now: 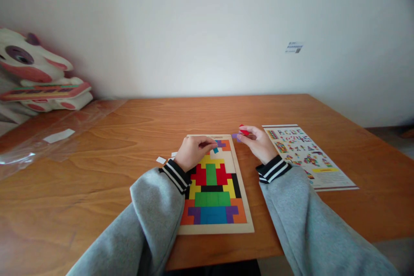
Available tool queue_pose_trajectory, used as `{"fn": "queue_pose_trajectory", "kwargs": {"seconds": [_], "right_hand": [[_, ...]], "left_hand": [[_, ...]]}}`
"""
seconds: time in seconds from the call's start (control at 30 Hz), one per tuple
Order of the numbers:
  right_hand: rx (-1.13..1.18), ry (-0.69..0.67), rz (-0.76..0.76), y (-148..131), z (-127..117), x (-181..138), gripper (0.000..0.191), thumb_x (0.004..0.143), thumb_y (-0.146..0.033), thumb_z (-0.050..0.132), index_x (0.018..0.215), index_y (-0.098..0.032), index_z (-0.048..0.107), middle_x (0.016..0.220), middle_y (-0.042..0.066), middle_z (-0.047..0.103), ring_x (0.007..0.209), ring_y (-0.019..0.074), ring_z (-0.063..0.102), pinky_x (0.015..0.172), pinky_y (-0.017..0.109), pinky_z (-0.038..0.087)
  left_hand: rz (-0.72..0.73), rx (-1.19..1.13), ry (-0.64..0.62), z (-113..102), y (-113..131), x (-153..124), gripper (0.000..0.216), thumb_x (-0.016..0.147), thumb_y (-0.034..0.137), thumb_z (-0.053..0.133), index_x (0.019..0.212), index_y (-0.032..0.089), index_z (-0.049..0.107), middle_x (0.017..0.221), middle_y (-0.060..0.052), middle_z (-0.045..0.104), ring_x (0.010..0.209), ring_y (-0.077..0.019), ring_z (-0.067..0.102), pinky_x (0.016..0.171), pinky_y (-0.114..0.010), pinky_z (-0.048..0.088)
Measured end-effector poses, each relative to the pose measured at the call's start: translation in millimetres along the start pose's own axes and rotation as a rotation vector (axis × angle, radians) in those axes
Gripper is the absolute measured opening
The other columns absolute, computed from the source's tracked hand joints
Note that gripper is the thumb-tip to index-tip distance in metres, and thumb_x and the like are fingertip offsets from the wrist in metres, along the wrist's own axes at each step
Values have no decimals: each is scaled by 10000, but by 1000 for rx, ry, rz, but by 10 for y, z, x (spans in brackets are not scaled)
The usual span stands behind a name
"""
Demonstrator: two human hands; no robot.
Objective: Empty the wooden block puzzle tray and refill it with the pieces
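Observation:
A wooden puzzle board [247, 220] lies in front of me, mostly filled with coloured block pieces. My left hand [193, 152] hovers over the board's upper part, fingers pinched on a small blue piece [215, 150] above a bare gap. My right hand [258, 141] is just right of the board's top corner, fingers closed around a red piece [243, 130] and a purple piece [236, 137]. Grey sleeves with striped cuffs cover both arms.
A printed pattern sheet [307, 155] lies to the right of the board. Small white paper scraps [161, 160] sit left of it. A clear plastic bag [48, 138] lies at the far left, and a plush toy [35, 73] leans by the wall. The table's front edge is close.

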State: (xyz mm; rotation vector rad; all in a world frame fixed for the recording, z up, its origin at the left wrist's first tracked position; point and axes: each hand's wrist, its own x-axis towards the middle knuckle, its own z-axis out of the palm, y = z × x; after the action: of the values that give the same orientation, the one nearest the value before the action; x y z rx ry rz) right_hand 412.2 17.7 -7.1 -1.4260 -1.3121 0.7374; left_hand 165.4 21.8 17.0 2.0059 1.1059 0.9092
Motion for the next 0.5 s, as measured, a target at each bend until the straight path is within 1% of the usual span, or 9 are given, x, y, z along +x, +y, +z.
{"fn": "queue_pose_trajectory", "kwargs": {"seconds": [0.13,0.2,0.27,0.33,0.4,0.5], "right_hand": [[-50,6,11,75,-4,16,293,743,-272,751,1010,-164,700,1108,125,735,966,236,700,918,431,548],[-70,-10,19,93,-3,18,282,753,-248,739,1019,-162,701,1084,122,742,945,231,707,914,430,551],[-93,-20,25,106,-13,20,278,764,-234,727,1031,-160,700,1067,120,747,926,224,712,908,427,555],[-114,-23,17,116,-30,20,266,778,-229,714,1035,-160,698,1065,118,748,910,214,713,902,419,558],[-130,-34,-1,122,-50,15,248,796,-230,699,1035,-163,696,1063,115,750,891,201,714,894,405,561],[-157,-62,-36,125,-71,1,229,816,-222,675,1038,-168,694,1058,110,752,871,191,714,887,397,562]], "left_hand": [[118,127,-125,60,-10,176,135,871,336,678,885,246,778,879,12,786,790,-166,720,741,-250,535],[233,165,-115,92,-39,173,133,889,304,662,930,231,765,979,-14,781,895,-181,720,829,-280,542],[367,206,-61,102,-65,100,158,920,281,624,998,211,743,1096,-48,756,1026,-198,694,937,-328,524],[455,274,-38,88,-80,-23,199,961,274,563,1060,197,717,1127,-65,743,1060,-202,678,969,-364,516],[509,367,-79,62,-83,-156,235,984,282,524,1114,190,697,1123,-70,743,1044,-209,681,966,-387,523],[536,472,-158,36,-68,-296,325,988,334,518,1256,194,636,1244,-92,694,1128,-244,652,999,-435,514]]}}
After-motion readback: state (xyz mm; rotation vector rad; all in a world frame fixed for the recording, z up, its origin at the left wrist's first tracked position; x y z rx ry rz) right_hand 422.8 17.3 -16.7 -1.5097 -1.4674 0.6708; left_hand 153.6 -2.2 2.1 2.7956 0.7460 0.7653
